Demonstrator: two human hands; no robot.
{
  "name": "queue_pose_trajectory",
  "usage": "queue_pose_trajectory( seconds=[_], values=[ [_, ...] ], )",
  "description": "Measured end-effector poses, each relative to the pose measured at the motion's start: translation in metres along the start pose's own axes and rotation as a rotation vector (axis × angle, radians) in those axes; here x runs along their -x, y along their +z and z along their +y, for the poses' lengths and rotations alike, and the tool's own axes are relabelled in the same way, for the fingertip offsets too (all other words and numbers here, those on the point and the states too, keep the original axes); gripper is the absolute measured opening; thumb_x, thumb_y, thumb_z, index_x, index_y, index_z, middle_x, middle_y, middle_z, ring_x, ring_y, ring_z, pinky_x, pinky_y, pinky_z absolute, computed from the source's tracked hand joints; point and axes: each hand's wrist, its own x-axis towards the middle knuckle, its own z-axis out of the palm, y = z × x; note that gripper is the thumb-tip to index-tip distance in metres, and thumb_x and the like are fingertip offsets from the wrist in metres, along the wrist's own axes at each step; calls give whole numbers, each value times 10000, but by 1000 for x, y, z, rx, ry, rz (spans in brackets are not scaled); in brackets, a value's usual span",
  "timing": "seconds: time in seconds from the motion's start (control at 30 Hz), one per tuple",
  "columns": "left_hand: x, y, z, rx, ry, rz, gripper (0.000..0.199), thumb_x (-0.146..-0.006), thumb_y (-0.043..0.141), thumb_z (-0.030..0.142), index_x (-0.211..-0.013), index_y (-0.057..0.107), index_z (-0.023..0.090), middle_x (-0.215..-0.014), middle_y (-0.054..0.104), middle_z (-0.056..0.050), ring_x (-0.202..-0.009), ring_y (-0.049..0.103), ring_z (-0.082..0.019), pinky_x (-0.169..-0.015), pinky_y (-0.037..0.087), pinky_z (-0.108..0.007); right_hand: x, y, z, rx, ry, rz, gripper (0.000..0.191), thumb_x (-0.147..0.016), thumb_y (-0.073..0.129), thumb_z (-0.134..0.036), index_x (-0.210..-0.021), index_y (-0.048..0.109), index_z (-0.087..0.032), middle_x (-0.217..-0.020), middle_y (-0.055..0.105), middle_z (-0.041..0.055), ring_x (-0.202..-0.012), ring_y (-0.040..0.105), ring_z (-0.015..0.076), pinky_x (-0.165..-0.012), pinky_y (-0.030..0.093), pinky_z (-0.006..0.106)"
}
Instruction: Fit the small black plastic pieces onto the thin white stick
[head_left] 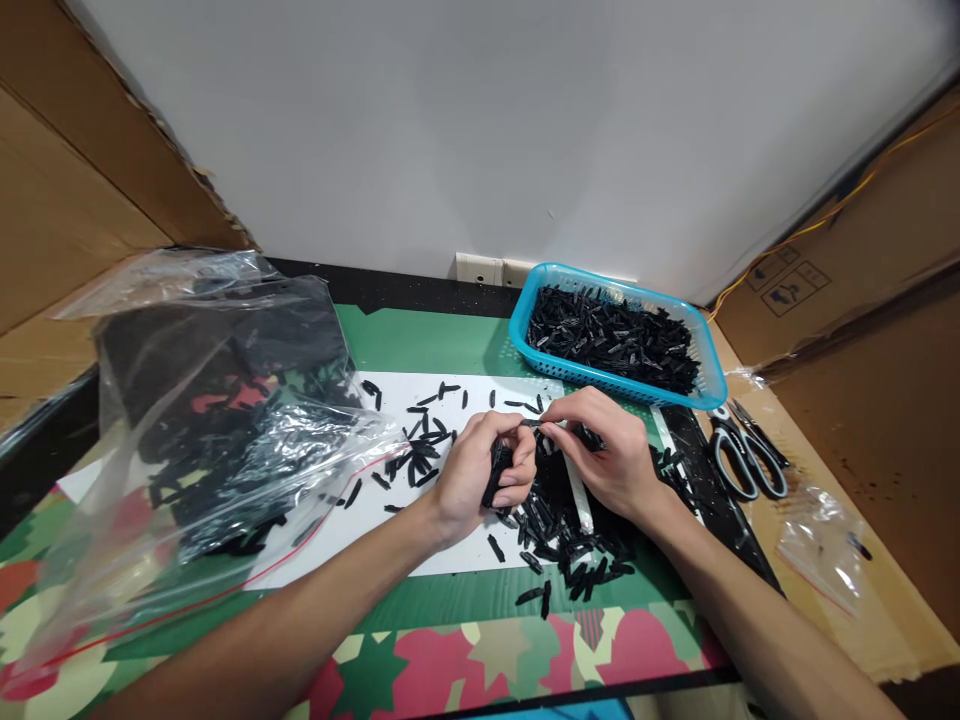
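Observation:
My left hand (484, 470) is curled around several small black strips, with one black strip (531, 423) sticking out between thumb and forefinger. The fingertips of my right hand (600, 445) pinch the other end of that same strip. Both hands are over a white sheet (465, 555) on the table. Below and between them lies a heap of loose black strips (547, 525); its far part is hidden behind my right hand. More black strips (424, 450) are scattered to the left of my left hand. What exactly the strips are, I cannot make out.
A blue plastic basket (619, 378) full of black strips stands at the back right. Large clear zip bags (225, 430) lie on the left. Scissors (742, 460) and a small clear bag (821, 545) rest on cardboard at right. Cardboard boxes (862, 250) flank the table; a wall is behind.

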Motion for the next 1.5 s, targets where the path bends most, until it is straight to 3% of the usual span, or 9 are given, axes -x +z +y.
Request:
queue_pose_trajectory(
  seconds=[0.1, 0.17, 0.3, 0.43, 0.63, 0.8, 1.0, 1.13, 1.5],
  values=[
    [0, 1, 1, -21, 18, 0, 408, -932, 530, 383, -583, 493, 175, -457, 349, 47, -373, 252, -56, -362, 203, -156, 1, -8, 3, 219, -167, 25, 113, -984, 638, -139, -1039, 683, -227, -942, 763, 73, -867, 695, 233, -775, 528, 400],
    [1, 1, 1, -30, 18, 6, 401, -936, 531, 384, -595, 492, 177, -468, 343, 50, -379, 252, -55, -367, 200, -157, -1, -16, 6, 343, -208, 138, 171, -952, 670, -123, -1069, 683, -247, -953, 766, 61, -878, 704, 246, -826, 507, 429],
    [1, 1, 3, -42, 12, 22, 395, -943, 520, 377, -605, 500, 174, -478, 338, 50, -384, 242, -53, -374, 175, -162, -10, -27, 16, 539, -47, 409, 302, -945, 694, -143, -1219, 679, -271, -1130, 769, 82, -1084, 659, 310, -992, 445, 514],
    [1, 0, 4, -40, 11, 22, 414, -951, 509, 386, -597, 504, 169, -478, 336, 50, -386, 239, -52, -375, 174, -164, -12, -25, 24, 595, 26, 296, 384, -952, 696, -162, -1317, 658, -274, -1367, 695, 108, -1251, 569, 353, -1055, 407, 574],
    [0, 0, 1, -25, -8, 17, 482, -975, 476, 515, -649, 540, 165, -467, 356, 57, -364, 239, -46, -352, 187, -153, -5, -6, 5, 260, -64, 187, 290, -944, 682, -109, -1188, 701, -264, -1214, 719, 103, -1135, 599, 288, -999, 496, 501],
    [-1, 2, -4, -32, 53, 105, 419, -898, 621, 575, -764, 522, 190, -508, 445, 58, -382, 305, -56, -334, 231, -135, -5, 7, -14, -129, 44, -37, 197, -1008, 613, -146, -1105, 740, -262, -1151, 727, 71, -1101, 611, 248, -968, 525, 454],
    [-4, 0, -11, -38, 29, 120, 487, -843, 674, 654, -795, 511, 197, -523, 462, 65, -381, 338, -57, -314, 252, -135, -6, 7, -21, -229, 180, -152, 159, -937, 731, -151, -1034, 778, -268, -1234, 710, 49, -1189, 564, 252, -1055, 466, 466],
    [-4, 0, -13, -51, 36, 161, 518, -808, 710, 687, -815, 522, 204, -502, 455, 77, -366, 344, -61, -304, 268, -142, -4, 9, -22, -278, 211, -185, 152, -936, 722, -137, -995, 778, -264, -1250, 698, 47, -1199, 564, 247, -1057, 458, 451],
    [-3, 2, -9, -124, 46, 68, 572, -888, 622, 684, -747, 636, 129, -493, 392, 64, -376, 310, -41, -323, 239, -134, -9, 5, -22, -375, 315, -201, 119, -924, 743, -154, -981, 784, -250, -1252, 709, 51, -1221, 594, 239, -1085, 442, 424]
  ],
)
